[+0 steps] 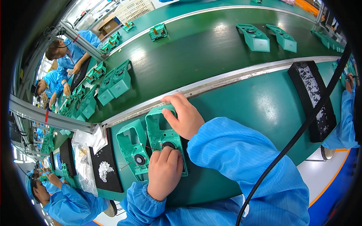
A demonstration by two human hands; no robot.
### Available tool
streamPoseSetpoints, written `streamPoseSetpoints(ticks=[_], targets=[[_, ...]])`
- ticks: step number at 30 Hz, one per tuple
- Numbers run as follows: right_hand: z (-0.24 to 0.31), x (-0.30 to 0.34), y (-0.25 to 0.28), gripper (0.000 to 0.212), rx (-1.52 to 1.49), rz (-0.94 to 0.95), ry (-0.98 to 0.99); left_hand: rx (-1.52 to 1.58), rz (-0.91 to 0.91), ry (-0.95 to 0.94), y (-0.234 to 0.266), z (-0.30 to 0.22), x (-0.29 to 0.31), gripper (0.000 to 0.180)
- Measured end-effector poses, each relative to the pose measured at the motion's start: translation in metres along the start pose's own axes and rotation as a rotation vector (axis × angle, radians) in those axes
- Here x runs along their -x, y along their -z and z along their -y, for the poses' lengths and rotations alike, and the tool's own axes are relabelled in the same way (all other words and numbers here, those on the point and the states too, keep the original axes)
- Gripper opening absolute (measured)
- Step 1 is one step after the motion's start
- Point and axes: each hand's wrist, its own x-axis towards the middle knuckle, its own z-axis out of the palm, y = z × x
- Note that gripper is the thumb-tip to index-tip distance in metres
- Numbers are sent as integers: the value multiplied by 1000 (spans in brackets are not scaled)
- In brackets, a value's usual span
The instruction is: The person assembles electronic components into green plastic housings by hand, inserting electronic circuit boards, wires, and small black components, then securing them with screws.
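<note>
Two green plastic housings lie side by side, hollow side up, on the near bench. My left hand is closed, its bent fingers pressed together at a round black speaker in the lower part of the right housing; the fingertips are partly hidden. My right hand grips that housing's far end, with thumb and index finger at its rim. In the left housing, beside my left hand, sits another round black speaker with a grey centre. Thin red wires run near both speakers.
Left of the housings, a black mat bears small white pieces, beside a clear plastic bag. A black tray of white bits stands at right. Beyond a metal rail, a green conveyor carries more housings. A black cable crosses the right side. Co-workers sit at left.
</note>
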Motion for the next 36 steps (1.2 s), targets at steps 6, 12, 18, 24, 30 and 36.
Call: streamPoseSetpoints(ticks=[6, 12, 18, 24, 30, 36], targets=[[0, 0, -1, 27, -2, 3, -2, 118, 125, 40, 4, 6, -8, 16], [1, -1, -2, 27, -9, 9, -39, 340, 156, 81, 4, 16, -8, 12], [-1, 0, -1, 28, 1, 15, -25, 399, 194, 105, 7, 17, -10, 9], [-1, 0, 0, 28, 8, 22, -29, 410, 217, 109, 7, 17, -11, 8], [1, -3, 2, 27, 16, 31, -32, 406, 174, 105, 4, 15, -13, 7], [13, -13, 10, 37, 601, 140, 567, 447, 105, 78, -2, 22, -9, 7]])
